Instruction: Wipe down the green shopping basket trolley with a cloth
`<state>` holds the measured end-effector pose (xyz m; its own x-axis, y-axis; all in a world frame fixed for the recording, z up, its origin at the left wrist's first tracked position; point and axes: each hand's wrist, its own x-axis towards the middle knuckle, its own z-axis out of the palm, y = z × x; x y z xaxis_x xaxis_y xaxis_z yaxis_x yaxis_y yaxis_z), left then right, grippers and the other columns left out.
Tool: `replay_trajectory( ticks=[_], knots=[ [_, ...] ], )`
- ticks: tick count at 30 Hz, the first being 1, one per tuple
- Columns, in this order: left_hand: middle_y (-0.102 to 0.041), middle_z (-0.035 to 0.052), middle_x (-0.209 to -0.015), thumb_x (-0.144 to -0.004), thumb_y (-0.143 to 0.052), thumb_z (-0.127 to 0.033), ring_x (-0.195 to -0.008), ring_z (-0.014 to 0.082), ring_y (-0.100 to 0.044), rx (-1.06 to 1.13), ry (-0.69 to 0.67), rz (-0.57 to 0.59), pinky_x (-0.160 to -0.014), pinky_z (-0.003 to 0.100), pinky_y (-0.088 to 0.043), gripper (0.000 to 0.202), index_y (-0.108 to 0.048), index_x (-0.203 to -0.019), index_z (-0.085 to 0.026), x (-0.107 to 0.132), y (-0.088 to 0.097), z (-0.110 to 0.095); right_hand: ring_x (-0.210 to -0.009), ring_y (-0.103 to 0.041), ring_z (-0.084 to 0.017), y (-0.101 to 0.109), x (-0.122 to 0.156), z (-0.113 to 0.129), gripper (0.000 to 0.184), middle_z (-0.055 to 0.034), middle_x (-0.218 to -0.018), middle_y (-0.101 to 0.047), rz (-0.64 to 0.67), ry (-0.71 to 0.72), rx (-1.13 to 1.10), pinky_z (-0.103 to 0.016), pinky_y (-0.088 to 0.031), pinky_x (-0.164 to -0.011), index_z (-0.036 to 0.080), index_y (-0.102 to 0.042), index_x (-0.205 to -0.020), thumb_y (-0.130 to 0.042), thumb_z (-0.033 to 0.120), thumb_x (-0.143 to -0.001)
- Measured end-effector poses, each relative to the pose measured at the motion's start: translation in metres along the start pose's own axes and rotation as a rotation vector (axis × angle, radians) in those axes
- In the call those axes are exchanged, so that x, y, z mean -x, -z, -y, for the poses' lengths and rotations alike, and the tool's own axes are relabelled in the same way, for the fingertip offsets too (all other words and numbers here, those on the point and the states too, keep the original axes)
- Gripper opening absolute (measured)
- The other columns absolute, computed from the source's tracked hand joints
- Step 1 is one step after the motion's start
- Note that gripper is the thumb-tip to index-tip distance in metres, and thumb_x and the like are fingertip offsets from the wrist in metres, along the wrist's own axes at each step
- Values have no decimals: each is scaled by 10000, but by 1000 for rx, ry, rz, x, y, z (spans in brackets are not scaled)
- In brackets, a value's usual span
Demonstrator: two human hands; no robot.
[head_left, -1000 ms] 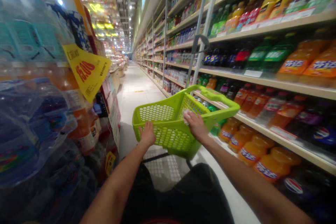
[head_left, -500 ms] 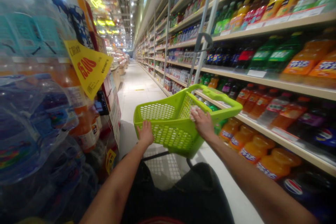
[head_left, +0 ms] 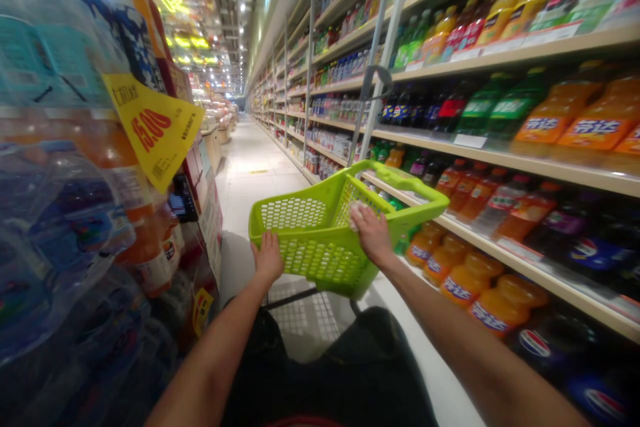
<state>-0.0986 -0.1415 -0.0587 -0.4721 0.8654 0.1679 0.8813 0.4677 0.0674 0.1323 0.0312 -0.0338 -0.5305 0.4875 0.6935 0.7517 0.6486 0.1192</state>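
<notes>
Before me stands a green plastic shopping cart point(head_left: 320, 233) with honeycomb holes in its basket, turned side-on. My left hand point(head_left: 269, 257) is closed over the near rim at the basket's left end, fingers on top. In my right hand point(head_left: 374, 237) is a crumpled white tissue point(head_left: 356, 215), pinched by the fingertips at the near rim beside the inner panel. How firmly it presses on the cart cannot be made out. The cart's handle end points right, towards the shelves.
Shelves point(head_left: 500, 133) of soda bottles run along the right, close to the cart. Shrink-wrapped bottles point(head_left: 55, 213) are stacked on the left, with a yellow price sign point(head_left: 155, 130) sticking out. A grey pole with a handle point(head_left: 376, 82) leans by the shelves. The tiled aisle point(head_left: 245, 147) stretches ahead.
The view has turned slightly right, so everything sits further left. My left hand's fingers have drawn together on the cart's rim. My right hand keeps the tissue at nearly the same spot.
</notes>
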Motion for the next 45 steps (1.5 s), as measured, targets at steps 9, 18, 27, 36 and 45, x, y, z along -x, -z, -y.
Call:
replay_trajectory(
  ticks=[9,18,27,36,45],
  knots=[
    [-158,107,-1506,-720,-482,-188,-1381,253,-124,-5,-10,45,-1084,560,-123,749,-204,-1415,-156,1,9,-2,-1207,-447,-241,-21,3,65,408,-129,-1316,-501,48,174,-121,-407,-340,-964,179,-509,-1243,-383,126,-858],
    [-136,113,-1508,-708,-493,-206,-1385,271,-88,-6,45,51,-1078,568,-125,791,-166,-1426,-142,1,5,6,-1264,-372,-281,8,-5,2,487,-138,-1363,-444,11,-21,22,-521,-276,-1001,177,-475,-1288,-341,81,-830],
    [-176,121,-1500,-727,-481,-199,-1381,240,-133,24,67,30,-1083,550,-132,732,-218,-1407,-140,-4,10,13,-1207,-439,-227,-4,7,22,465,-122,-1296,-522,-14,178,-16,-405,-340,-965,171,-526,-1234,-329,78,-823],
    [-144,134,-1505,-693,-497,-222,-1382,302,-62,6,102,68,-1078,566,-130,790,-194,-1415,-116,-2,3,22,-1217,-428,-262,4,10,-5,447,-146,-1332,-480,-77,0,23,-448,-331,-945,165,-494,-1259,-361,128,-833],
    [-163,127,-1501,-699,-486,-177,-1380,268,-119,18,63,84,-1076,569,-125,767,-205,-1411,-124,0,7,24,-1227,-422,-243,-1,8,6,475,-122,-1322,-496,-34,133,-16,-444,-303,-981,195,-485,-1273,-347,96,-829]
  ],
)
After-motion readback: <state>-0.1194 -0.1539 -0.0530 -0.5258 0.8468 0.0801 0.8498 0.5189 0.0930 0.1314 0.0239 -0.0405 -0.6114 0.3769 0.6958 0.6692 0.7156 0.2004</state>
